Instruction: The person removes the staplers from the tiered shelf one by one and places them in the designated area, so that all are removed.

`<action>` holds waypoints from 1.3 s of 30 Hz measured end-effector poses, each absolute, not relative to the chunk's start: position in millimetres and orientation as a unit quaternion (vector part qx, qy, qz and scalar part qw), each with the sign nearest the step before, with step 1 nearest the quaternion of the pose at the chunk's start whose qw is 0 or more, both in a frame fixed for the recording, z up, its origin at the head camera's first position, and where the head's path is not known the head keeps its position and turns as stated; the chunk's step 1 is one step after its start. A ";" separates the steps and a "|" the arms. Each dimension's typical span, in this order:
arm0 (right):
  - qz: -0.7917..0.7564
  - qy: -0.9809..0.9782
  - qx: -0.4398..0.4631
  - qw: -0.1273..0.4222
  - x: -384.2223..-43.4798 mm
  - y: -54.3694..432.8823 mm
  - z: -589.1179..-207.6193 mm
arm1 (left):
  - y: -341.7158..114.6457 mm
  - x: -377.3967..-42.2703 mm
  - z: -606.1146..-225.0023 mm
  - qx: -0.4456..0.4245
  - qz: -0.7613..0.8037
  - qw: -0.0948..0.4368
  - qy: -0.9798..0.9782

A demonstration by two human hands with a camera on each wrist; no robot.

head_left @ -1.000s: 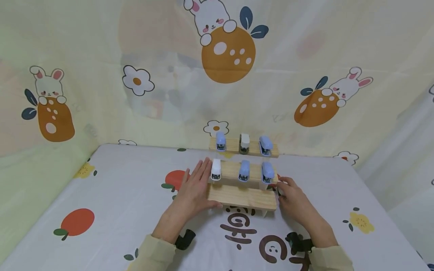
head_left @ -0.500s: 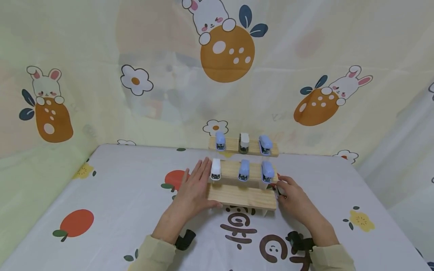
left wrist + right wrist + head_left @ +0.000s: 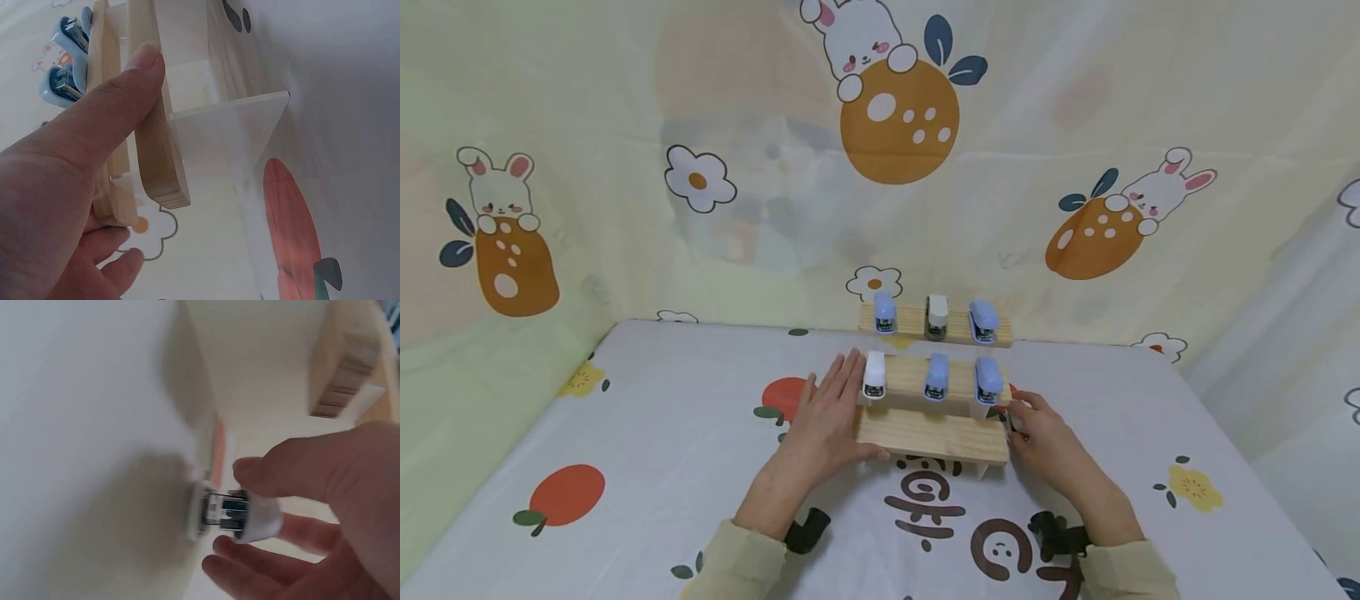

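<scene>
A tiered wooden rack (image 3: 925, 433) with clear supports stands mid-table. Its top and middle boards carry small staplers, including a white stapler (image 3: 875, 375) at the middle left and a blue stapler (image 3: 988, 380) at the middle right. My left hand (image 3: 823, 425) rests along the rack's left side with straight fingers. In the left wrist view, its thumb (image 3: 134, 81) lies against the lowest board (image 3: 159, 150). My right hand (image 3: 1045, 437) is low beside the rack's right end. The right wrist view shows it holding a white stapler (image 3: 259, 520) between thumb and fingers, close to the tabletop.
A white printed cloth (image 3: 655, 417) covers the table. Behind it hangs a curtain (image 3: 760, 250) with rabbit and flower prints. Two blue staplers and a grey-white stapler (image 3: 936, 317) stand on the top board, near the curtain.
The head view has shifted slightly. Both hands keep their places beside the rack, and the staplers on the boards stay where they were.
</scene>
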State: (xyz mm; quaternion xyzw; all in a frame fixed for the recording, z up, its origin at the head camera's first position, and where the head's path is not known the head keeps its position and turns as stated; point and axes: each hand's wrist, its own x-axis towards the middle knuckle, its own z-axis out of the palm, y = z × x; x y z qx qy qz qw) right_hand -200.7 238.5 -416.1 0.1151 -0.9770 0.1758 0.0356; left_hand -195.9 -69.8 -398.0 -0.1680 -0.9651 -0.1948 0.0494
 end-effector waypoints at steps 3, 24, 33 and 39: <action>0.196 -0.974 0.105 0.039 -197.1 239.2 -405.5 | -70.6 -195.8 -398.4 -0.168 -0.195 0.051 -0.965; 0.261 -0.913 0.192 0.249 -173.3 212.7 -355.5 | -70.4 -196.3 -397.5 -0.171 -0.195 0.051 -0.964; 0.238 -0.905 0.231 0.266 -182.7 196.2 -370.0 | -70.8 -196.5 -398.7 -0.169 -0.195 0.055 -0.965; 0.230 -0.909 0.236 0.255 -186.2 191.0 -377.3 | -71.4 -196.6 -398.6 -0.171 -0.197 0.051 -0.964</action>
